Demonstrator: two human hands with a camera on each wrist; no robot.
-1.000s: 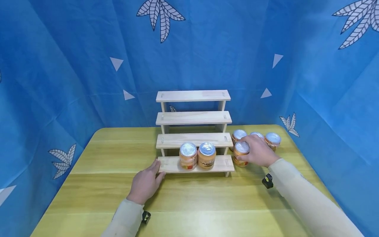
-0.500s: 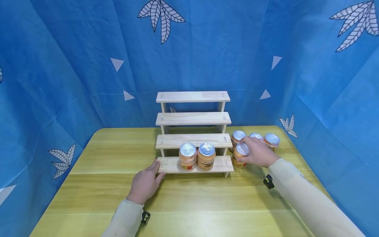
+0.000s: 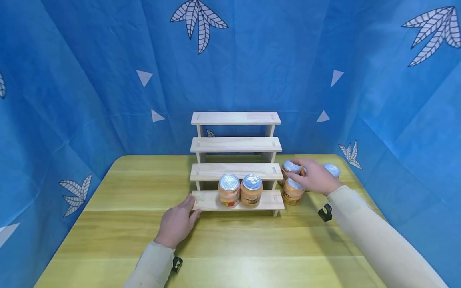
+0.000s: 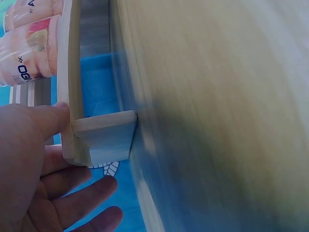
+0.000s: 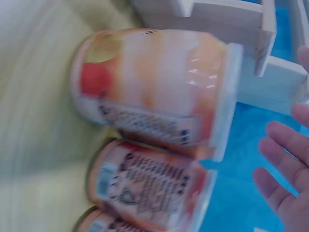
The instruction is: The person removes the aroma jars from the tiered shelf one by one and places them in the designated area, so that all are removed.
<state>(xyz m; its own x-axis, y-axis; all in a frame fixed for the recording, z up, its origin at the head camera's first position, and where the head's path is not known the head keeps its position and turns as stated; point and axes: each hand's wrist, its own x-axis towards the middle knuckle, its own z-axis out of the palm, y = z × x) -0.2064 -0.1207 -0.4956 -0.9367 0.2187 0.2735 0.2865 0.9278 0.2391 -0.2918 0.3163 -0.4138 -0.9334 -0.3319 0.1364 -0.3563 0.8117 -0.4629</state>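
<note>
The left hand [image 3: 177,225] rests on the yellow-green table [image 3: 108,224] with relaxed, nearly straight fingers, its thumb pressed to the left end of the bottom step of the wooden stepped rack [image 3: 235,146]; the left wrist view shows that thumb against the board's edge, gripping nothing. Two orange cans [image 3: 240,190] stand side by side on that bottom step. The right hand [image 3: 315,177] hovers over a cluster of cans [image 3: 292,191] on the table just right of the rack, fingers spread and loose (the right wrist view shows them straight, apart from the nearest can); its fingertips reach the rear can [image 3: 290,168]; whether they touch it I cannot tell.
</note>
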